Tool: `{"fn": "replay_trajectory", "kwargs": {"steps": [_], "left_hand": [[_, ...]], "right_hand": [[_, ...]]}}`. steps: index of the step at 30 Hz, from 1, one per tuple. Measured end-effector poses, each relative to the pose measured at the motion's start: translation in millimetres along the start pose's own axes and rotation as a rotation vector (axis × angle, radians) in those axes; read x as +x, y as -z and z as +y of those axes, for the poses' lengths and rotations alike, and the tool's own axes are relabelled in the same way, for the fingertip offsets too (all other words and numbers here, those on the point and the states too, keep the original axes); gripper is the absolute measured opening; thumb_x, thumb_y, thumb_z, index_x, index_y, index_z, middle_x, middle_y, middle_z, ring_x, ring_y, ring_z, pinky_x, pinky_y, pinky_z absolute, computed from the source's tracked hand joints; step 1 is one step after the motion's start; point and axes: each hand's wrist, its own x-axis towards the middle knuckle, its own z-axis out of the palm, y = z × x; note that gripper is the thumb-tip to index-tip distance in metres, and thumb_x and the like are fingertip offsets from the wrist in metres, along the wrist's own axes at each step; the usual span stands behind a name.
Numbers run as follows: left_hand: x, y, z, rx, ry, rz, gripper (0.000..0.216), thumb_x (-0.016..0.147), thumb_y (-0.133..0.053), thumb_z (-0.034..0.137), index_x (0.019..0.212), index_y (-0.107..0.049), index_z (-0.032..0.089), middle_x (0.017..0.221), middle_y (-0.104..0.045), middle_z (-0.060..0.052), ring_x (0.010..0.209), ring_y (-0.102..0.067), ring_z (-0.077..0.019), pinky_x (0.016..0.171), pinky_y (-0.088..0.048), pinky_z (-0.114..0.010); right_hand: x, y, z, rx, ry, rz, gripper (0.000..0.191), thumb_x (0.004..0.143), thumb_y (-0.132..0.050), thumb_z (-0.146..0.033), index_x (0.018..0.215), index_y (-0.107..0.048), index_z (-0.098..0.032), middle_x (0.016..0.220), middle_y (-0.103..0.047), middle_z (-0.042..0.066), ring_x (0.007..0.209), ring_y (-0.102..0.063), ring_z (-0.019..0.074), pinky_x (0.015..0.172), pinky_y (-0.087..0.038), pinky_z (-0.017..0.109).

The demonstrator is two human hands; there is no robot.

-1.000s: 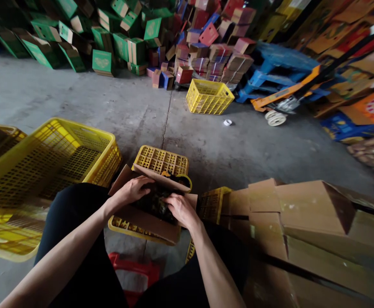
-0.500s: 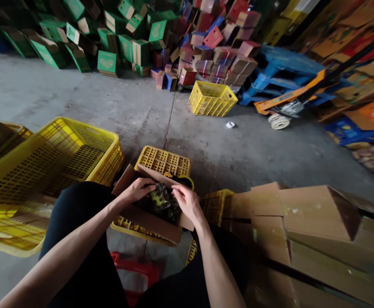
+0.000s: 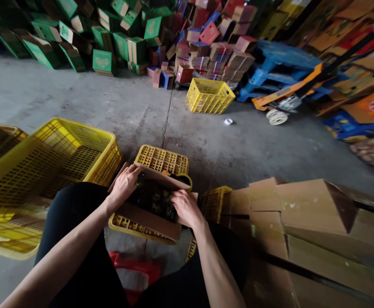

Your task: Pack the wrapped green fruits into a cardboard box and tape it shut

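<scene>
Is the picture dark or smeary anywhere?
Head view: dim overall, with the contents of the open carton lost in shadow; head view: floor palest toward the left; head view: brown boxes at lower right look stretched and soft.

From where I stand, I count: left hand [image 3: 125,185], one; right hand [image 3: 187,207], one; open carton [image 3: 151,220], one; yellow crates [image 3: 210,102], at least five; orange pallet jack [image 3: 289,91], one; white ring [image 3: 228,122], one; green boxes [image 3: 102,60], over ten, exact tally obscured.
</scene>
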Motion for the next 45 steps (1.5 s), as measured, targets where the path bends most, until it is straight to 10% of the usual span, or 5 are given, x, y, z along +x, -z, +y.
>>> {"fn": "replay_trajectory", "kwargs": {"steps": [9,17,28,33,45], "left_hand": [[-6.0,-15.9,30.9,-0.74,0.006,-0.392,0.053,0.088,-0.08,0.049,0.133,-0.073,0.021,0.129,-0.076,-0.012,0.119,-0.071,-0.0332,0.103,-0.056,-0.04],[-10.6,-20.9,43.0,-0.728,-0.012,-0.545,0.055,0.095,-0.068,0.06,0.124,-0.073,0.014,0.119,-0.079,-0.01,0.111,-0.072,-0.0305,0.098,-0.057,-0.039],[-13.7,-30.0,-1.2,0.183,0.041,-0.206,0.047,0.1,-0.064,0.053,0.131,-0.065,0.017,0.115,-0.078,-0.014,0.111,-0.074,-0.031,0.098,-0.055,-0.038],[-21.3,-50.0,-19.4,0.212,-0.04,-0.231,0.051,0.098,-0.069,0.042,0.14,-0.058,0.016,0.13,-0.071,-0.018,0.122,-0.068,-0.0346,0.107,-0.051,-0.042],[-67.1,-62.5,-21.2,0.123,0.235,-0.44,0.1,0.091,-0.074,0.035,0.17,-0.016,0.016,0.154,-0.054,-0.026,0.135,-0.063,-0.0408,0.107,-0.049,-0.042]], "right_hand": [[9.3,9.6,2.0,0.479,-0.24,0.264,0.028,0.104,-0.056,-0.037,0.101,-0.082,-0.026,0.097,-0.084,0.007,0.082,-0.08,0.0262,0.08,-0.061,0.036],[23.8,-1.5,-8.8,1.043,-0.327,0.183,0.048,0.099,-0.059,-0.062,0.114,-0.076,-0.02,0.097,-0.081,0.009,0.076,-0.079,0.0239,0.067,-0.067,0.034],[18.1,-26.6,-9.5,-0.007,-0.264,-0.111,0.053,0.101,-0.059,-0.016,0.153,-0.056,-0.011,0.149,-0.064,0.024,0.13,-0.068,0.0355,0.111,-0.053,0.044],[26.1,-48.5,-20.8,-0.145,-0.283,-0.241,0.096,0.086,-0.075,-0.01,0.17,-0.029,-0.017,0.166,-0.041,0.029,0.132,-0.066,0.0421,0.108,-0.055,0.048],[31.9,-57.5,-15.8,0.129,-0.3,-0.088,0.078,0.085,-0.065,-0.005,0.16,-0.05,-0.019,0.145,-0.069,0.016,0.136,-0.064,0.0337,0.118,-0.046,0.04]]}}
